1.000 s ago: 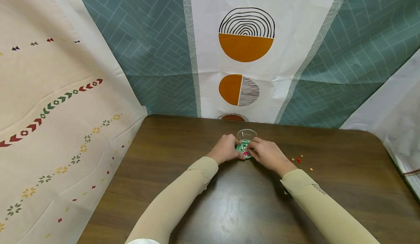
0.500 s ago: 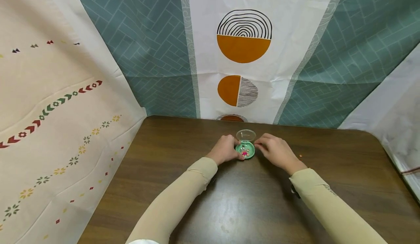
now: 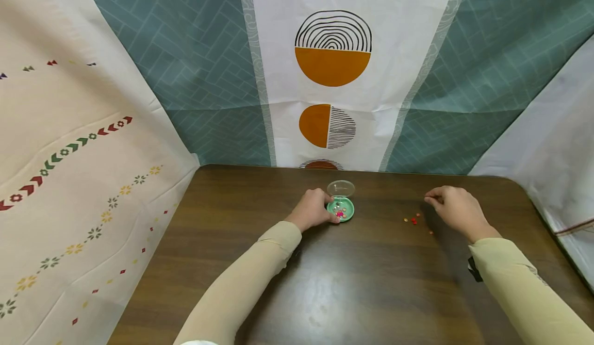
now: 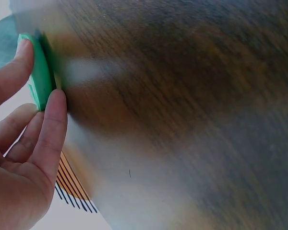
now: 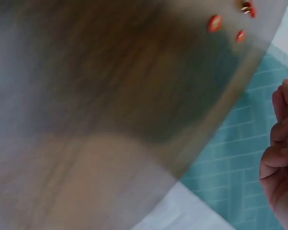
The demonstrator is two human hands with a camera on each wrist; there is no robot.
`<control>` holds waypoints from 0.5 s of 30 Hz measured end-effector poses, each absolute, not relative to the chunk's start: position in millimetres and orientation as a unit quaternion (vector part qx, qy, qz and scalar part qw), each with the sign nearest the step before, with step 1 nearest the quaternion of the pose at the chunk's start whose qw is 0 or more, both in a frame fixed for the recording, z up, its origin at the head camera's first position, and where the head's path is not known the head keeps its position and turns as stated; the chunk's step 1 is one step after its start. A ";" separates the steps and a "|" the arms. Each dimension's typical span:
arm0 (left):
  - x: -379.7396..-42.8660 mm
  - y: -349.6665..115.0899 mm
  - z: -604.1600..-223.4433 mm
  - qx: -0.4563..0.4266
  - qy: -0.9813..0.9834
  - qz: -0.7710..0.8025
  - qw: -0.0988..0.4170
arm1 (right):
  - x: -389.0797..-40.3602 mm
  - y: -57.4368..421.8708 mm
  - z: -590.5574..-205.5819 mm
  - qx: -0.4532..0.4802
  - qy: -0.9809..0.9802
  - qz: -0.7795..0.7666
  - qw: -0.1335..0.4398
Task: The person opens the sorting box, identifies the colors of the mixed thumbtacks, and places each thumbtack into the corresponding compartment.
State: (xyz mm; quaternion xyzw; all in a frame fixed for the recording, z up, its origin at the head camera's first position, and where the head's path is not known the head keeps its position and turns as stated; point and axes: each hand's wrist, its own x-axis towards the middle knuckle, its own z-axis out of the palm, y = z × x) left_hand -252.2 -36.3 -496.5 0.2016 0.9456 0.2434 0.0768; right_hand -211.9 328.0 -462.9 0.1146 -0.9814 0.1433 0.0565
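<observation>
My left hand (image 3: 311,211) holds a small round green case (image 3: 350,208) at its left side, thumb in front and fingers behind. The case lies on the table with its clear lid (image 3: 341,188) tipped up at the back. Several tiny pink and pale pieces (image 3: 340,214) lie inside. In the left wrist view, the thumb and fingertips (image 4: 59,98) grip the edge of the case (image 4: 42,76). My right hand (image 3: 457,211) hovers far to the right, its thumb and index tips together. I cannot tell whether a tiny piece is pinched there.
Several tiny red and orange pieces (image 3: 414,221) lie scattered on the brown wooden table (image 3: 371,267), between the case and my right hand. In the right wrist view, red pieces (image 5: 214,23) show near the top. Patterned cloth (image 3: 218,102) hangs behind the table's back edge.
My right hand has come out of the green case and swung right, past the loose pieces. My left hand keeps its hold on the case. The view has shifted slightly right.
</observation>
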 end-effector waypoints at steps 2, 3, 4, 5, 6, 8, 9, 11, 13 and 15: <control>-252.1 -38.4 -496.6 0.198 0.946 0.243 0.077 | -210.4 331.6 -465.3 0.118 -0.982 0.143 0.036; -252.0 -39.1 -496.5 0.197 0.946 0.244 0.077 | -209.6 332.3 -467.2 0.122 -0.982 0.144 0.027; -251.9 -39.7 -496.3 0.196 0.947 0.244 0.078 | -208.7 332.4 -469.2 0.126 -0.981 0.145 0.020; -251.7 -40.1 -496.2 0.196 0.946 0.245 0.080 | -207.7 332.0 -471.4 0.133 -0.980 0.145 0.015; -251.6 -40.3 -496.2 0.196 0.945 0.247 0.081 | -206.4 331.3 -473.5 0.140 -0.979 0.145 0.011; -251.4 -40.3 -496.0 0.197 0.944 0.250 0.084 | -203.6 329.7 -477.3 0.149 -0.978 0.145 0.005; -251.3 -40.0 -495.9 0.199 0.944 0.250 0.084 | -202.2 328.9 -478.9 0.152 -0.978 0.146 0.003; -251.1 -39.5 -495.5 0.199 0.944 0.250 0.084 | -200.0 327.3 -481.0 0.156 -0.977 0.143 0.002; -250.6 -38.9 -494.6 0.200 0.944 0.248 0.083 | -199.0 326.5 -482.5 0.156 -0.978 0.138 0.003; -250.1 -38.4 -493.6 0.201 0.944 0.247 0.082 | -198.8 325.8 -483.0 0.153 -0.979 0.134 0.000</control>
